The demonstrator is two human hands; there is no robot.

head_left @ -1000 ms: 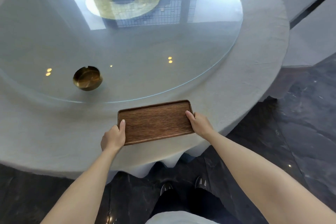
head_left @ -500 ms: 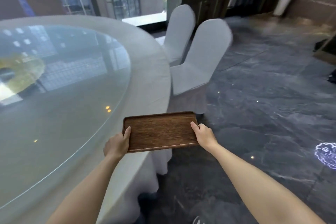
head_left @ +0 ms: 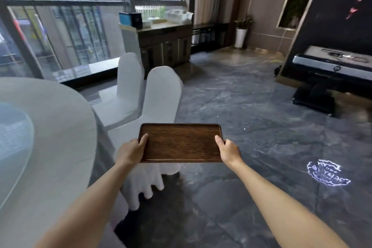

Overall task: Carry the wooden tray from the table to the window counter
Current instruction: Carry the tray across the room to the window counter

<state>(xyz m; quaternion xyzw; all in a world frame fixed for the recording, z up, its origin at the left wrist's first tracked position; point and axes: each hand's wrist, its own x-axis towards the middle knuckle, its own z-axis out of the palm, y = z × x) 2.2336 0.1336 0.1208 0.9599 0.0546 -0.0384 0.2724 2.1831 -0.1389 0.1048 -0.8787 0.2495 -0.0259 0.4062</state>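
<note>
I hold the empty brown wooden tray point(head_left: 181, 142) level in the air in front of me, clear of the table. My left hand point(head_left: 131, 152) grips its left short edge with the thumb on top. My right hand point(head_left: 228, 150) grips the right short edge the same way. The round table point(head_left: 56, 127) with its grey cloth and glass top lies to my left. The window counter point(head_left: 161, 33), a dark wooden cabinet with boxes on top, stands far ahead by the window.
Two white-covered chairs point(head_left: 159, 94) stand directly between me and the counter, beside the table. Dark marble floor point(head_left: 251, 106) stretches to the right. A black stand with a keyboard-like unit point(head_left: 330, 68) sits at the far right, and a potted plant point(head_left: 241, 32) stands in the corner.
The tray has left the table and now hangs in the air. My view has swung right and up from the tabletop toward the window, chairs and counter.
</note>
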